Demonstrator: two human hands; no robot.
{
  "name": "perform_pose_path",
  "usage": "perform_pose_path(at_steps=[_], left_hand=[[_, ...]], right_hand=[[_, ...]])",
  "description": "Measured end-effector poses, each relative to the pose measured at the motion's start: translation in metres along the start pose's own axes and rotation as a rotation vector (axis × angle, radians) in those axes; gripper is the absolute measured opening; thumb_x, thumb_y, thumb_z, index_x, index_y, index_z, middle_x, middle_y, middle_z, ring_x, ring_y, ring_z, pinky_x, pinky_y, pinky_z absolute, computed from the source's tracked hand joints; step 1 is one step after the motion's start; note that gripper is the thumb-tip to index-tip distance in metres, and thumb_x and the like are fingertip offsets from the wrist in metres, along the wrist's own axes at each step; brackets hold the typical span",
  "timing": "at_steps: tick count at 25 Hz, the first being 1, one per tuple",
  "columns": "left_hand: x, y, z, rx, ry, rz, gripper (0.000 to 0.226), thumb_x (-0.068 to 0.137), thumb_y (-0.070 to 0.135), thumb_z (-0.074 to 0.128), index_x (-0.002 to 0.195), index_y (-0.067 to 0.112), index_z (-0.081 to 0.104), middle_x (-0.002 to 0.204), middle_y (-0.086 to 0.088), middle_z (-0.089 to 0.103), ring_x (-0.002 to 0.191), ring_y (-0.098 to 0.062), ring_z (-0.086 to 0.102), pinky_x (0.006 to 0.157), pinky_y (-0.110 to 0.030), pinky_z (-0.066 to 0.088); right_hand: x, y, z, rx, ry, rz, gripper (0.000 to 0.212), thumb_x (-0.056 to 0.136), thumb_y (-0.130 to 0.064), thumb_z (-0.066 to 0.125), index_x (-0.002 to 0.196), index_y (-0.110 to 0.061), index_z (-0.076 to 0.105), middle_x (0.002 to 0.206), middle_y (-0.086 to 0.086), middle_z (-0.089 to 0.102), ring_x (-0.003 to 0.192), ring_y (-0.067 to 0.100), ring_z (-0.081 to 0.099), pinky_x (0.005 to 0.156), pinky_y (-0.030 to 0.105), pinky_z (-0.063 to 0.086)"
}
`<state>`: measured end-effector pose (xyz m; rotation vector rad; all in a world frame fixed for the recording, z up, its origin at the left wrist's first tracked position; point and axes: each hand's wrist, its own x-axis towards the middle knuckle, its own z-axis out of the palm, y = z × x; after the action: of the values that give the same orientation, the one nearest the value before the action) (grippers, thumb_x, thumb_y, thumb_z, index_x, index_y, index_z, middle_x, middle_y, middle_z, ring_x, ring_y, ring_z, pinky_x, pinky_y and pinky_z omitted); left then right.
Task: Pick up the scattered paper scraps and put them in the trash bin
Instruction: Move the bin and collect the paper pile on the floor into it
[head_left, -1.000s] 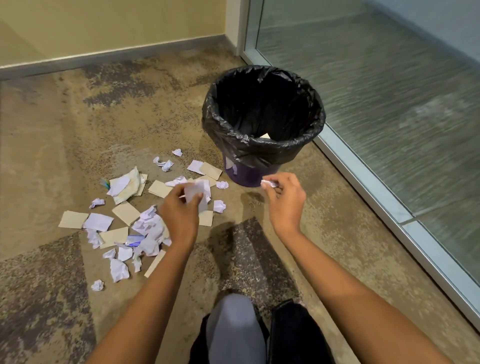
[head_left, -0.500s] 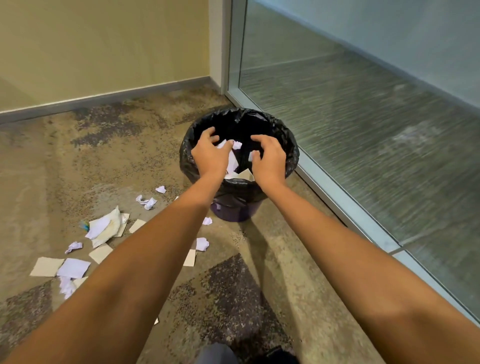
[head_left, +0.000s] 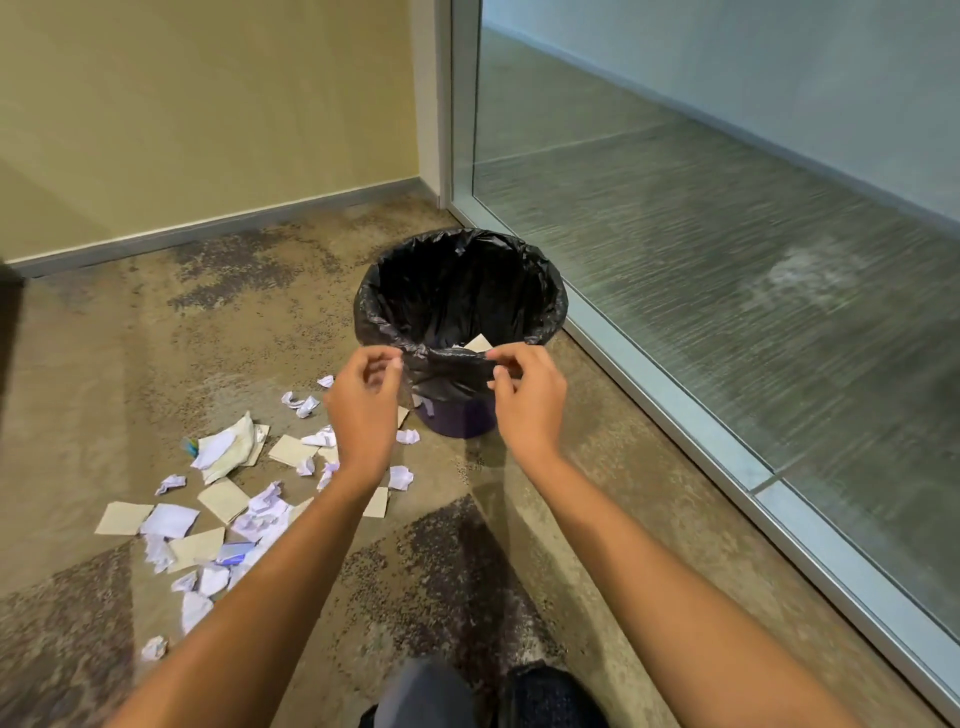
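Observation:
A purple trash bin with a black liner (head_left: 540, 306) stands on the carpet near the glass wall. A beige scrap (head_left: 478, 343) shows inside it near the front rim. My left hand (head_left: 363, 410) and my right hand (head_left: 530, 400) hover just in front of the bin's near rim, fingers loosely curled and apart, holding nothing. Several white and beige paper scraps (head_left: 223, 512) lie scattered on the carpet to the left of the bin and under my left forearm. A crumpled white scrap (head_left: 401, 477) lies just right of my left wrist.
A glass wall with a metal frame (head_left: 675, 410) runs along the right side. A yellow wall with a grey baseboard (head_left: 218, 228) closes off the back. My knees (head_left: 483, 696) show at the bottom edge. The floor is patterned brown carpet.
Both hands carried scraps from the floor to the bin, let them go inside, and have now pulled back in front of the rim, holding nothing.

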<state>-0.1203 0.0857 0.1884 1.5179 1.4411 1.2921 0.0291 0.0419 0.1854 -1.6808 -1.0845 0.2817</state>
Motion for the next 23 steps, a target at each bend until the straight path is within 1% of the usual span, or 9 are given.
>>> perform_pose_path(at_steps=[3,7,9,13,15,18,20,22,23], left_hand=[[-0.035,-0.017,-0.032,0.07,0.042,-0.073,0.007,0.09,0.021,0.06,0.095,0.02,0.065,0.088,0.002,0.068,0.082,-0.015,0.064,0.071,-0.027,0.053],[-0.069,-0.044,-0.07,0.146,0.104,-0.17,0.009,0.091,0.015,0.059,0.096,0.014,0.066,0.087,-0.002,0.067,0.078,-0.015,0.061,0.06,-0.011,0.041],[-0.082,-0.058,-0.087,0.167,0.133,-0.212,0.01,0.09,0.013,0.059,0.097,0.012,0.067,0.085,-0.002,0.066,0.076,-0.016,0.061,0.058,-0.009,0.041],[-0.097,-0.089,-0.126,0.165,0.173,-0.3,0.01,0.09,0.013,0.059,0.096,0.012,0.067,0.084,-0.004,0.067,0.076,-0.021,0.061,0.06,-0.022,0.045],[-0.099,-0.106,-0.143,0.183,0.186,-0.352,0.009,0.091,0.014,0.059,0.096,0.012,0.066,0.084,-0.005,0.066,0.076,-0.021,0.06,0.06,-0.026,0.045],[-0.105,-0.131,-0.167,0.218,0.211,-0.433,0.009,0.091,0.012,0.059,0.096,0.009,0.066,0.082,-0.005,0.065,0.075,-0.023,0.061,0.052,-0.019,0.041],[-0.107,-0.152,-0.183,0.255,0.216,-0.482,0.008,0.09,0.012,0.06,0.094,0.009,0.067,0.081,-0.006,0.066,0.076,-0.023,0.062,0.057,-0.023,0.04],[-0.11,-0.172,-0.194,0.33,0.209,-0.514,0.01,0.089,0.014,0.061,0.096,0.01,0.068,0.087,-0.006,0.069,0.078,-0.024,0.065,0.065,-0.029,0.041],[-0.111,-0.18,-0.199,0.37,0.206,-0.523,0.012,0.089,0.015,0.062,0.097,0.01,0.068,0.092,-0.006,0.068,0.08,-0.023,0.064,0.068,-0.031,0.042]], right_hand=[[-0.028,0.002,-0.004,0.0,-0.057,0.013,0.025,0.086,0.005,0.053,0.091,-0.013,0.069,0.094,0.002,0.059,0.074,0.017,0.064,0.071,0.034,0.056],[-0.062,0.003,0.008,-0.034,-0.142,0.023,0.024,0.084,0.005,0.054,0.086,-0.013,0.07,0.09,0.003,0.061,0.075,0.017,0.062,0.075,0.032,0.053],[-0.08,0.001,0.016,-0.081,-0.214,0.019,0.023,0.084,0.005,0.055,0.087,-0.012,0.071,0.091,0.005,0.062,0.078,0.016,0.059,0.076,0.027,0.049],[-0.11,-0.006,0.04,-0.13,-0.323,0.014,0.023,0.083,0.007,0.056,0.087,-0.01,0.071,0.093,0.007,0.064,0.084,0.018,0.059,0.08,0.026,0.047],[-0.123,-0.009,0.055,-0.146,-0.356,0.034,0.025,0.083,0.009,0.054,0.086,-0.01,0.071,0.093,0.007,0.064,0.084,0.015,0.057,0.078,0.021,0.044],[-0.14,-0.011,0.08,-0.184,-0.448,0.099,0.025,0.087,0.006,0.05,0.09,-0.009,0.07,0.097,0.007,0.063,0.078,0.008,0.05,0.067,0.011,0.034],[-0.151,-0.01,0.098,-0.197,-0.503,0.138,0.024,0.089,0.003,0.049,0.092,-0.009,0.07,0.098,0.005,0.061,0.072,0.002,0.047,0.062,0.008,0.035],[-0.162,-0.003,0.115,-0.189,-0.542,0.119,0.025,0.087,0.006,0.05,0.091,-0.01,0.07,0.098,0.005,0.061,0.074,-0.001,0.048,0.064,0.002,0.036],[-0.168,0.002,0.123,-0.191,-0.566,0.104,0.025,0.087,0.006,0.052,0.091,-0.011,0.07,0.099,0.004,0.062,0.077,0.0,0.05,0.067,0.003,0.038]])
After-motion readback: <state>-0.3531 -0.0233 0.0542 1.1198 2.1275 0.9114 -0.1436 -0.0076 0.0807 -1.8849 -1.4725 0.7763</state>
